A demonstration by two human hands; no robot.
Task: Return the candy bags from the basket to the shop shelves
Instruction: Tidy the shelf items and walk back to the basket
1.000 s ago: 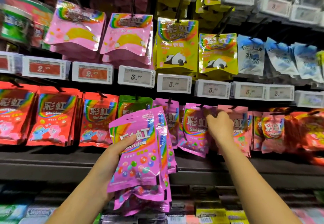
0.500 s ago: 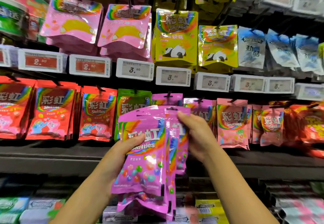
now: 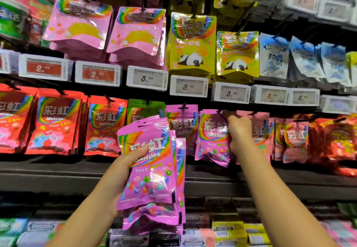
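Shop shelves [image 3: 193, 181] filled the view, pegs w/ hanging packs. Your left hand [image 3: 123, 169] gripped the purple candy-bag stack [image 3: 152, 169] at 6 o'clock as reserve; your right hand [image 3: 238, 130] pinched one purple bag [image 3: 212, 136] near its peg, at 3 o'clock from the stack, prob. to hook it.

Two hands [image 3: 123, 161]; two panda bags [image 3: 192, 42]; nine price tags [image 3: 147, 78].

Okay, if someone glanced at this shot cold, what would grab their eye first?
Probably the stack of purple candy bags gripped in the left hand, front and centre. Next, the right hand holding another purple bag up at its peg, under the white price tags.
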